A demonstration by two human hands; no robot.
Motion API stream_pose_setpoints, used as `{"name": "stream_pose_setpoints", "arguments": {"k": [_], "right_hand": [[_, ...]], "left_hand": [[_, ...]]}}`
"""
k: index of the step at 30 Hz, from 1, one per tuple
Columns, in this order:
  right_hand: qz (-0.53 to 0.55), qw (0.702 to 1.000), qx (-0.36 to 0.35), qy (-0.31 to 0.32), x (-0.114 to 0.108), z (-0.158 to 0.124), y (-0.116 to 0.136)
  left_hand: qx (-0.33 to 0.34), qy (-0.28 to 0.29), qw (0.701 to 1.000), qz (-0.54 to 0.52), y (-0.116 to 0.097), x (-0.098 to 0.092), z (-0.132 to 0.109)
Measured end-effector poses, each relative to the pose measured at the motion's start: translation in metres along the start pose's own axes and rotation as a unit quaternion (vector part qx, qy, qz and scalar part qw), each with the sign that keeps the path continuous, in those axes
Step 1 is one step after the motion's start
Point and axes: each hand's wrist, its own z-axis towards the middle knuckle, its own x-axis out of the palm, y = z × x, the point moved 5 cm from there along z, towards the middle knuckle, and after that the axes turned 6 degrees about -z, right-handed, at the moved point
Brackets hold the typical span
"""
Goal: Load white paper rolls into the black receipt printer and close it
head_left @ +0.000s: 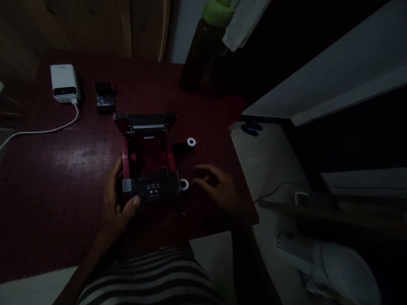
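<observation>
A red and black box-shaped device [152,186], which looks like a small label printer, sits on the dark red table with its lid [146,123] raised. Its red inner compartment shows no roll inside. My left hand [116,197] grips its left front corner, thumb on the black front panel by the buttons. To its right, my right hand [219,188] hovers with fingers bent and apart, nothing visible in them. Between them, a white ring-shaped end [184,184] pokes out beside the device. Farther back lies a dark cylinder with a similar white ring end [191,142].
At the back left stand a white box-shaped device [63,80] with a white cable [51,130] and a small black open case [105,99]. A green-capped bottle [203,46] rises at the back. The table's right edge [243,173] drops to the floor. The room is dim.
</observation>
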Motion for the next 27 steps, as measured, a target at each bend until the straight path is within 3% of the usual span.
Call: {"name": "stream_pose_setpoints", "arguments": {"k": [3, 7, 9, 12, 15, 17, 19, 23, 27], "right_hand": [[0.028, 0.999, -0.019, 0.042, 0.018, -0.024, 0.006], [0.045, 0.998, -0.030, 0.032, 0.039, -0.028, 0.009], [0.038, 0.998, -0.037, 0.034, 0.030, -0.025, 0.017], [-0.001, 0.996, -0.083, 0.018, -0.006, -0.015, 0.048], [-0.057, 0.976, -0.209, 0.016, -0.028, 0.003, 0.099], [-0.115, 0.950, -0.287, 0.053, -0.016, 0.016, 0.130], [-0.200, 0.923, -0.310, 0.105, 0.011, 0.030, 0.152], [-0.374, 0.866, -0.254, 0.215, 0.062, 0.046, 0.174], [-0.430, 0.832, -0.210, 0.280, 0.077, 0.052, 0.184]], "left_hand": [[-0.001, -0.003, 1.000, 0.002, -0.001, 0.001, 0.000], [0.021, 0.009, 1.000, 0.018, -0.002, 0.000, 0.000], [0.035, 0.018, 0.999, 0.023, -0.004, 0.000, -0.001], [0.040, 0.026, 0.999, 0.024, -0.004, -0.001, -0.002], [0.044, 0.025, 0.998, 0.031, -0.004, 0.000, -0.001], [0.052, 0.014, 0.998, 0.039, -0.005, 0.000, -0.001], [0.051, 0.013, 0.998, 0.040, -0.005, 0.000, -0.001], [0.059, 0.032, 0.997, 0.027, -0.005, 0.002, -0.002], [0.084, 0.025, 0.996, 0.021, -0.005, 0.001, -0.001]]}}
